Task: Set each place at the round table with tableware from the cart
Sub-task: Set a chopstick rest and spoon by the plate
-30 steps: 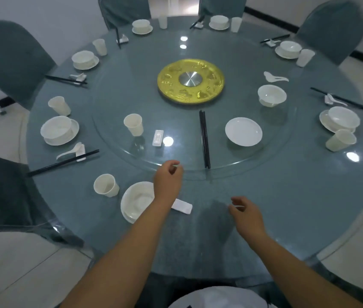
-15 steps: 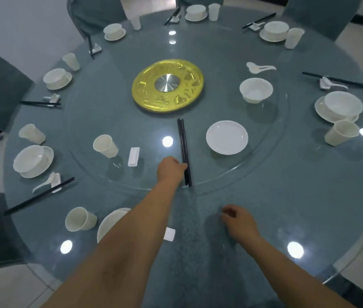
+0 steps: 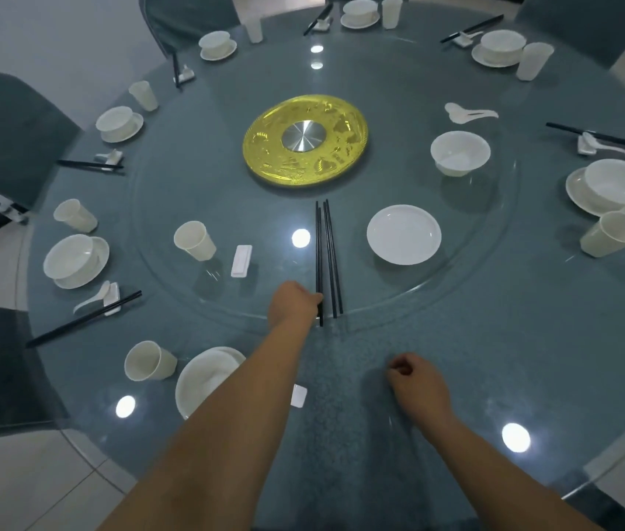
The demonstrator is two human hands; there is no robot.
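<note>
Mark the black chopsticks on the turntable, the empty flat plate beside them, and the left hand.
black chopsticks [image 3: 327, 258], head view, mid-shafts.
flat plate [image 3: 403, 234], head view, its centre.
left hand [image 3: 294, 304], head view, back of hand.

The round table [image 3: 456, 377] was a speckled blue-grey under clear glass. At its middle sat a gold disc [image 3: 305, 139] embossed with relief figures, around a brushed silver hub [image 3: 303, 136]. The chopsticks [image 3: 328, 254] were black. The plate [image 3: 403, 234], bowl [image 3: 459, 152], cup [image 3: 194, 239] and rest [image 3: 242, 260] were plain white. The chair covers [image 3: 4, 136] were dull teal.
</note>
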